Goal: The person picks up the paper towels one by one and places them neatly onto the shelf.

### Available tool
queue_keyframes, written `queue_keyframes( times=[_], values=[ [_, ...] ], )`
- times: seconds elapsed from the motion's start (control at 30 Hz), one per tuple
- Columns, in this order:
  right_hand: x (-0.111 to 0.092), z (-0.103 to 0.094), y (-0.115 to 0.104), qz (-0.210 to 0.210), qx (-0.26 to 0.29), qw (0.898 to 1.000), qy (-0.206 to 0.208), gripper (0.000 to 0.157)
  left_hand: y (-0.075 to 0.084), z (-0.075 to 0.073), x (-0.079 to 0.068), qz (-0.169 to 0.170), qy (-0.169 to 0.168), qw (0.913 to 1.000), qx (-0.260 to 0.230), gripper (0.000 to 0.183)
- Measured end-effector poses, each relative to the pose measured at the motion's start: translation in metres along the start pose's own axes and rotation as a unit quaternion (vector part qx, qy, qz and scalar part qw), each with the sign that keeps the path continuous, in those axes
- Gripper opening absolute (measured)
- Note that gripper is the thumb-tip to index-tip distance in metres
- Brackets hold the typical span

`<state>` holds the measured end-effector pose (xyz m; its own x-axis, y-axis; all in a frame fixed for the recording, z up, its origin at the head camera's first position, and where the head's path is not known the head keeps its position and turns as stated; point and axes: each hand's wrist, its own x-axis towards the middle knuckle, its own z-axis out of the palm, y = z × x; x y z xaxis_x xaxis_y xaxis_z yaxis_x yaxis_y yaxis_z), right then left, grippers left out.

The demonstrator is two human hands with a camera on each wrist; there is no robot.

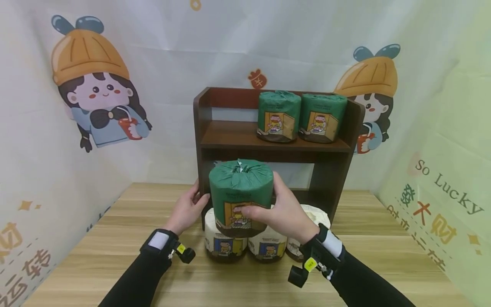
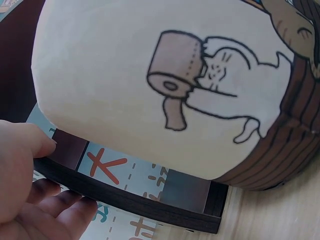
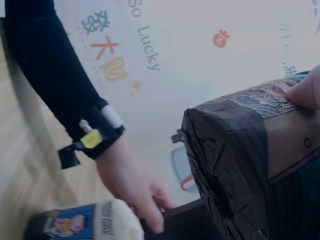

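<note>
black sleeves [image 1: 130, 277] reach in from the bottom edge over the wooden counter [image 1: 387, 238], and both hands are occupied. the right hand [image 1: 290, 213] grips a green-wrapped roll [image 1: 241, 184], thumb across its printed front, and holds it roughly upright, off the counter, in front of the dark shelf [image 1: 230, 134]. the left hand [image 1: 186, 209] pinches the shelf's left side panel [image 2: 132, 201], thumb and fingers on opposite faces. 2 other green rolls [image 1: 278, 117] stand side by side toward the right of the upper board; 3 white rolls [image 1: 227, 248] stand low at the shelf's front, partly hidden by the held roll and the right hand. the step in hand seems to be bringing a 3rd green roll to the upper board. the next move would call for raising it past the board's edge and setting it upright left of that pair, with the left hand steadying the frame.
</note>
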<state>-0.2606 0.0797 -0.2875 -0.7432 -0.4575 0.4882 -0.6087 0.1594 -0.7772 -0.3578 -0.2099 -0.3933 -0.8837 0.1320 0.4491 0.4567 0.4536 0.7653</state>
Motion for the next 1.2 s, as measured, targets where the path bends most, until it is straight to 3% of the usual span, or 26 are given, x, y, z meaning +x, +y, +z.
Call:
queue_keyframes(
  times=[0.37,0.57,0.97,1.2],
  values=[
    [0.033,-0.018,-0.021,-0.019,-0.006,1.0,0.023,0.078,0.003,0.001,0.0,-0.006,-0.004,1.0,-0.003,0.061],
    [0.052,-0.025,-0.029,-0.029,-0.039,0.997,0.052,0.08,0.004,0.001,0.0,-0.005,-0.001,1.0,0.002,0.061],
    [0.081,-0.033,-0.038,-0.01,-0.06,0.995,0.079,0.078,0.007,0.001,-0.002,-0.003,0.006,0.9999,0.015,0.061],
    [0.094,-0.034,-0.036,0.018,-0.088,0.99,0.109,0.093,0.005,0.002,-0.002,0.011,0.008,0.9999,0.002,0.06]
  ],
)
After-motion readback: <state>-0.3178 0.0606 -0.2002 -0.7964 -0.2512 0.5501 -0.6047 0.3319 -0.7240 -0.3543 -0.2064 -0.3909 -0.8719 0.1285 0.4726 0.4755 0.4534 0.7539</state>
